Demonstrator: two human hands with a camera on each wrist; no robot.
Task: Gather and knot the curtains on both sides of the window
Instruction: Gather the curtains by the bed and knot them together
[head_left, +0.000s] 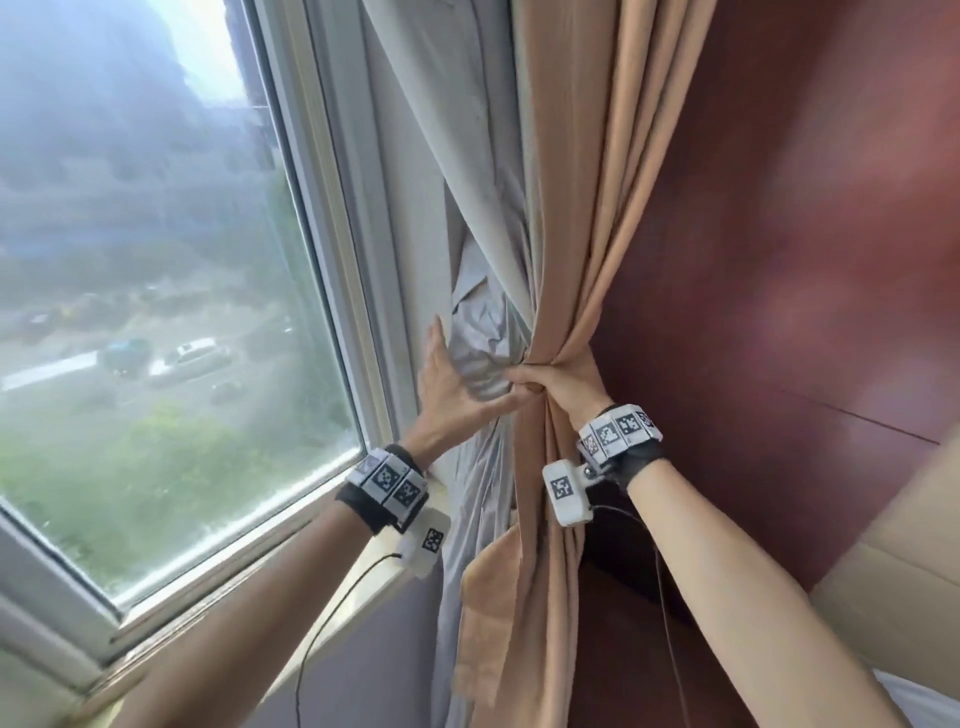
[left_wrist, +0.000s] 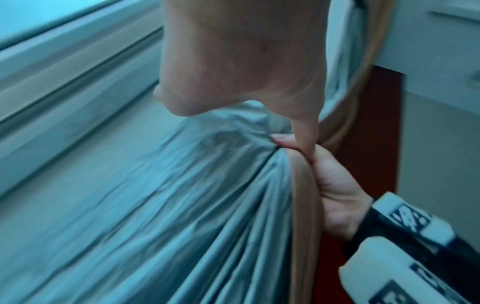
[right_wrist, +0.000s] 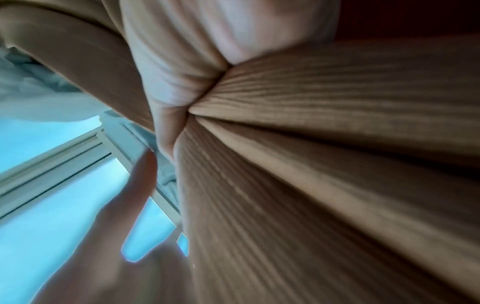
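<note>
The right-hand curtain is tan (head_left: 576, 208) with a grey lining (head_left: 467, 171) on its window side. My right hand (head_left: 556, 384) grips the fabric bunched into a tight waist, and the folds fan out above and below the fist. The right wrist view shows the tan pleats (right_wrist: 324, 144) running into my palm (right_wrist: 187, 61). My left hand (head_left: 447, 384) lies flat against the crumpled grey lining (left_wrist: 197, 195), fingers straight and pointing up. Its thumb (left_wrist: 306, 127) reaches across to touch the right hand (left_wrist: 335, 185). The left-side curtain is out of view.
The window pane (head_left: 156, 260) and its white frame (head_left: 332, 234) fill the left, with a pale sill (head_left: 363, 582) under my left wrist. A dark red wall panel (head_left: 805, 260) stands behind the curtain. A beige box-like shape (head_left: 893, 561) sits low on the right.
</note>
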